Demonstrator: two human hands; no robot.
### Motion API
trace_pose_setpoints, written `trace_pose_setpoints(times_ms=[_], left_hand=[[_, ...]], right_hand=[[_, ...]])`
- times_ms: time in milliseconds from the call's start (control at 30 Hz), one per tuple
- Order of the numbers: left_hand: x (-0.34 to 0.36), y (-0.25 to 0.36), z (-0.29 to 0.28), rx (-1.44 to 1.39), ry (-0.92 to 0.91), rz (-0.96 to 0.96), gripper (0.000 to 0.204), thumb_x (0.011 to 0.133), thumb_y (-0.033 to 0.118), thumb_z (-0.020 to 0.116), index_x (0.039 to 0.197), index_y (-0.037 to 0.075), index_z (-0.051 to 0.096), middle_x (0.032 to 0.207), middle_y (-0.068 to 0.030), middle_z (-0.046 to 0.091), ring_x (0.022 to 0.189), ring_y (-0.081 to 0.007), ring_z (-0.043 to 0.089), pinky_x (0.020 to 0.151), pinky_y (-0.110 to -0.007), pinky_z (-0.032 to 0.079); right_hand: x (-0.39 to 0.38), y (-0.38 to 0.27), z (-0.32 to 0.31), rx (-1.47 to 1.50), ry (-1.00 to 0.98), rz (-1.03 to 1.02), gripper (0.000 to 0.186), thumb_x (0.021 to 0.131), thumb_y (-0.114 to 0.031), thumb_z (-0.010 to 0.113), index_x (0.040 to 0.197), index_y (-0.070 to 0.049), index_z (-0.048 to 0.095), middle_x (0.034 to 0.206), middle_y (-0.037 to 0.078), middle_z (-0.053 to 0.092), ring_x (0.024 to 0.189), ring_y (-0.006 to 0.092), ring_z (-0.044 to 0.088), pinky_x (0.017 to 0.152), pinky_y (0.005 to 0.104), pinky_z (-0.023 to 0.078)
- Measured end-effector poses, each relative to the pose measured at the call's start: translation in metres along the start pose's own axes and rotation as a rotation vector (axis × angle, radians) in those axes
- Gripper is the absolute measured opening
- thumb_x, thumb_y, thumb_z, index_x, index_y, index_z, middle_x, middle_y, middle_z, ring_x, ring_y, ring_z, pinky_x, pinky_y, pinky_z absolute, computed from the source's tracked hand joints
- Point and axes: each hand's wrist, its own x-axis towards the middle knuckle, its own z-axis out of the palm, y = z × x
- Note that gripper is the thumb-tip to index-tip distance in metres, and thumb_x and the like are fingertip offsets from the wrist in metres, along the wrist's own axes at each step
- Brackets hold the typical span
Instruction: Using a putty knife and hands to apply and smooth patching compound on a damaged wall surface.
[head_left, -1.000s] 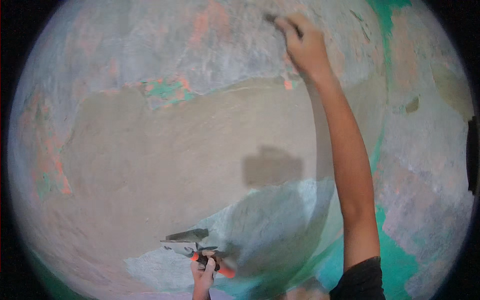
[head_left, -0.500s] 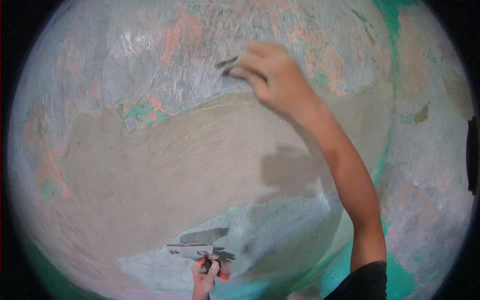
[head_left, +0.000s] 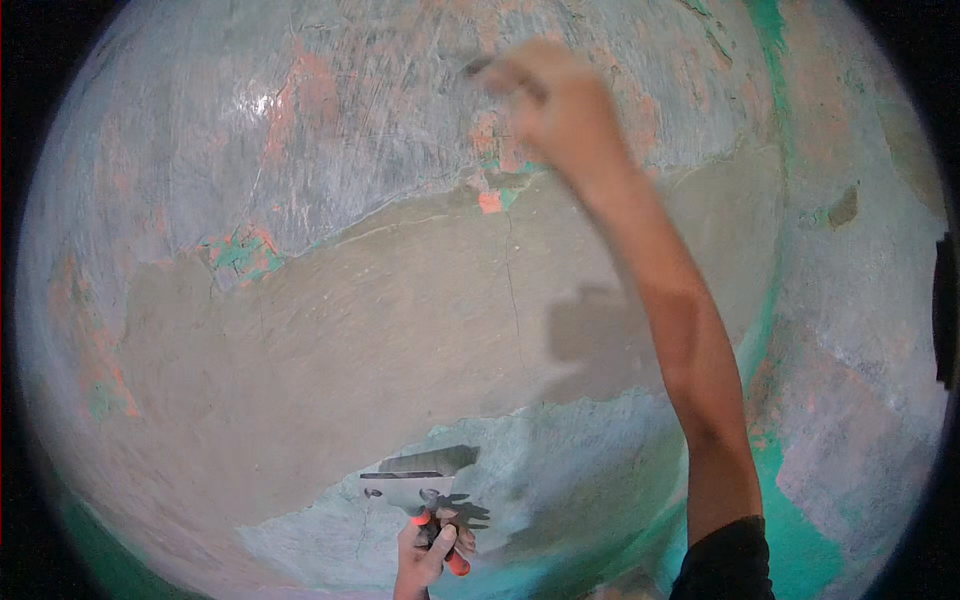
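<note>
My left hand (head_left: 430, 550), low in the middle, grips a wide steel putty knife (head_left: 405, 483) by its orange and black handle, blade held level. My right hand (head_left: 560, 100), blurred, is raised to the upper wall on a long bare arm, closed on a small dark flat tool (head_left: 478, 66) whose full shape I cannot make out. Whether the tool touches the wall is unclear. The mottled wall (head_left: 380, 120) has scratched grey-white coating with salmon and green patches. Below runs a bare beige band (head_left: 340, 340) with a thin crack, then a pale bluish area (head_left: 570, 440).
The wall fills the view. A vertical green strip (head_left: 776, 170) divides it on the right, with more patchy grey surface (head_left: 840, 300) beyond. Shadows of my arm and a boxy shape fall on the beige band.
My right hand has swept down and left, then back up a little, still holding the dark tool. The view has shifted slightly. My left hand keeps the putty knife low.
</note>
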Motion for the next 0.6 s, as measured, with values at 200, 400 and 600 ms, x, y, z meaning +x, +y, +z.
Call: trace_pose_setpoints(times_ms=[200, 400, 600], left_hand=[[-0.002, 0.006, -0.008, 0.039, -0.043, -0.017, 0.029, 0.094, 0.017, 0.061, 0.113, -0.001, 0.049, 0.079, -0.0193, 0.065, 0.067, -0.0261, 0.067, 0.061, -0.039, 0.057], [0.002, 0.006, -0.013, -0.030, -0.094, -0.062, 0.026, 0.097, 0.008, 0.055, 0.119, -0.005, 0.049, 0.090, -0.0188, 0.066, 0.079, -0.0237, 0.067, 0.068, -0.036, 0.056], [0.015, -0.001, -0.004, -0.038, -0.178, -0.030, 0.022, 0.097, 0.004, 0.053, 0.117, -0.005, 0.052, 0.095, -0.0186, 0.067, 0.084, -0.0228, 0.067, 0.074, -0.036, 0.054]], right_hand=[[-0.007, -0.022, -0.012, 0.054, -0.173, 0.095, 0.016, 0.078, -0.004, 0.058, 0.090, -0.005, 0.067, 0.088, 0.013, 0.065, 0.092, 0.0333, 0.060, 0.082, 0.0379, 0.047], [-0.011, -0.018, -0.003, 0.041, -0.144, 0.065, 0.010, 0.086, -0.011, 0.061, 0.090, -0.004, 0.067, 0.088, 0.013, 0.065, 0.091, 0.0327, 0.060, 0.081, 0.0381, 0.047], [-0.008, -0.002, -0.024, -0.013, -0.067, 0.215, 0.012, 0.085, -0.009, 0.061, 0.094, -0.004, 0.067, 0.089, 0.014, 0.064, 0.085, 0.0315, 0.061, 0.078, 0.0376, 0.048]])
